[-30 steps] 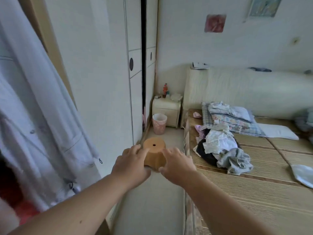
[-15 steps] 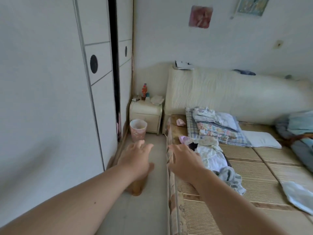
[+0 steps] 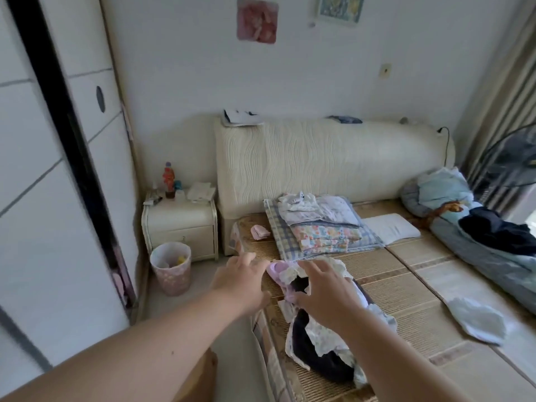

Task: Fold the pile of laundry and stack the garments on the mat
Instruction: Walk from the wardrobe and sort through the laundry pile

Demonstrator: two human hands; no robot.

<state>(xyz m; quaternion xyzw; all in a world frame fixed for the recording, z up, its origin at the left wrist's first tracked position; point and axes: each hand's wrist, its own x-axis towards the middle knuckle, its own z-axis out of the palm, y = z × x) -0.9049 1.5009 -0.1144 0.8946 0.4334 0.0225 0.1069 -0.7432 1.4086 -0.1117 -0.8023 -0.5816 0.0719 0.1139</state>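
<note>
A pile of loose laundry (image 3: 319, 343), white, dark and lilac pieces, lies at the left edge of the woven bed mat (image 3: 406, 285). My right hand (image 3: 324, 291) hovers over the pile's top with fingers spread, holding nothing. My left hand (image 3: 240, 282) reaches in from the left, fingers apart, its tips beside a lilac garment (image 3: 277, 269). Folded garments (image 3: 319, 224) are stacked near the headboard. The lower part of the pile is hidden by my right forearm.
A white nightstand (image 3: 179, 224) and a pink waste bin (image 3: 171, 268) stand left of the bed. Sliding wardrobe doors (image 3: 58, 169) fill the left. A blue quilt (image 3: 478, 236) lies at the right; a pale cloth (image 3: 475, 320) lies on the mat. An orange stool (image 3: 203, 375) sits below my left arm.
Both hands let go of the orange stool, which now stands on the floor. I turned right toward the bed, and both hands moved over the laundry pile.
</note>
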